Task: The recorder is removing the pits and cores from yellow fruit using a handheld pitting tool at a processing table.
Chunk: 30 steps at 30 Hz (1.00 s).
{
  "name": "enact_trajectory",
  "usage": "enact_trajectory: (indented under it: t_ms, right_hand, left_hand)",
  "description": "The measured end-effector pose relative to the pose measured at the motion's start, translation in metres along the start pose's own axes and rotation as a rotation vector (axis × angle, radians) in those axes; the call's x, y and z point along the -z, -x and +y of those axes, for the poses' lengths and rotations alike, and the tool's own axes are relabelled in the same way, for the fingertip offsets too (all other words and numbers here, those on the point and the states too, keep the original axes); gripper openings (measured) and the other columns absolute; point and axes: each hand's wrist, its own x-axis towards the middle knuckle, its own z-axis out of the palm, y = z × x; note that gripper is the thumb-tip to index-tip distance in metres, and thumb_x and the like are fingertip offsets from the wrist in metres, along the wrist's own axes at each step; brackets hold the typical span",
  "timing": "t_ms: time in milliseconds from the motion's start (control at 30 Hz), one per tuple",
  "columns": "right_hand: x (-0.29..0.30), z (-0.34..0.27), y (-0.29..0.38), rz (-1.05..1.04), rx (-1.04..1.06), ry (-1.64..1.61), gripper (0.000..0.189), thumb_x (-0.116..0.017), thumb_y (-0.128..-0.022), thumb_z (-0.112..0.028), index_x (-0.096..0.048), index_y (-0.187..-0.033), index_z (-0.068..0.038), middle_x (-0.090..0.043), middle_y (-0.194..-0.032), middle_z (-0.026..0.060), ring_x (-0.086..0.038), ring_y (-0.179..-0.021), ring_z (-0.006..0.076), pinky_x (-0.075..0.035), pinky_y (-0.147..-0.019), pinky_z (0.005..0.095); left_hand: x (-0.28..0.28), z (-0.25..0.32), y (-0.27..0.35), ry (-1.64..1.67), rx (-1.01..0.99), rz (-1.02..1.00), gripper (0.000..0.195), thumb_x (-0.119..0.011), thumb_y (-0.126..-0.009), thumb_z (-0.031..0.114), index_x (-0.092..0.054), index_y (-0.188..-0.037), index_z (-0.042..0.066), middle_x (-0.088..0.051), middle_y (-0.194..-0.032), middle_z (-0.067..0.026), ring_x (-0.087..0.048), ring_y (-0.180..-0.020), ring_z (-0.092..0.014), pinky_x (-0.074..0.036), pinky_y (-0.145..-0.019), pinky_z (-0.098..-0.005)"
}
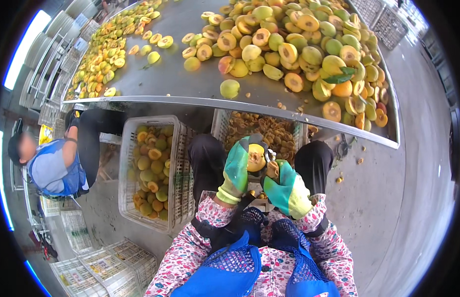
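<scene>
My left hand (237,163), in a green and yellow work glove, holds a yellow stone-fruit half (256,157) with its cut face showing. Close beside that face is the metal end of a small hand tool (269,155), gripped in my right hand (287,188), gloved alike. A brown lump (272,169), seemingly a fruit stone, sits at the right fingertips; the tool's handle is mostly hidden. Below and beyond both hands stands a plastic crate (219,124) of brown stones and scraps (261,128), between my knees.
A metal-topped table (170,80) ahead bears a large heap of halved fruit (289,48) and a smaller pile (104,63). At my left stands a white crate of fruit (126,178). A person (55,167) sits further left. Stacked crates (107,267) occupy the lower left.
</scene>
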Motion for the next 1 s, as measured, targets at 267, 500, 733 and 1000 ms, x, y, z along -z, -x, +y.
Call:
enact_trajectory:
  t_ms: [267, 500, 733, 1000]
  right_hand:
    - [0.007, -0.007, 0.014, -0.009, 0.02, 0.11, 0.03, -0.059, -0.081, -0.019, -0.049, -0.105, -0.004, -0.062, -0.073, 0.0229, -0.062, -0.068, 0.043, -0.047, -0.06, 0.0505]
    - [0.003, -0.004, 0.02, 0.072, 0.189, 0.163, 0.029, -0.061, -0.081, -0.017, -0.049, -0.103, -0.002, -0.061, -0.071, 0.0221, -0.062, -0.067, 0.0424, -0.048, -0.058, 0.0486]
    - [0.007, 0.005, 0.012, -0.029, -0.12, -0.056, 0.032, -0.059, -0.082, -0.026, -0.053, -0.102, -0.001, -0.064, -0.071, 0.0194, -0.065, -0.065, 0.0344, -0.05, -0.061, 0.0423]
    - [0.018, -0.006, 0.01, -0.194, -0.162, -0.04, 0.034, -0.061, -0.081, -0.028, -0.056, -0.104, -0.003, -0.065, -0.078, 0.0193, -0.066, -0.072, 0.0324, -0.049, -0.065, 0.0418]
  left_hand:
    - [-0.019, 0.023, 0.01, 0.243, 0.136, 0.003, 0.037, -0.034, -0.101, 0.019, -0.052, -0.123, -0.005, -0.059, -0.12, -0.0146, -0.061, -0.105, -0.019, -0.049, -0.091, -0.0318]
    - [-0.015, 0.013, 0.012, 0.079, 0.115, -0.138, 0.033, -0.041, -0.099, 0.018, -0.055, -0.12, -0.003, -0.061, -0.114, -0.0113, -0.061, -0.099, -0.018, -0.049, -0.088, -0.0305]
    - [-0.019, 0.004, 0.012, -0.011, -0.083, -0.093, 0.033, -0.039, -0.098, 0.018, -0.054, -0.117, -0.004, -0.061, -0.109, -0.012, -0.059, -0.097, -0.018, -0.048, -0.087, -0.0307]
    - [-0.017, -0.009, 0.014, 0.327, 0.172, -0.028, 0.041, -0.038, -0.098, 0.03, -0.054, -0.113, -0.004, -0.062, -0.104, -0.0163, -0.062, -0.093, -0.025, -0.051, -0.086, -0.0364]
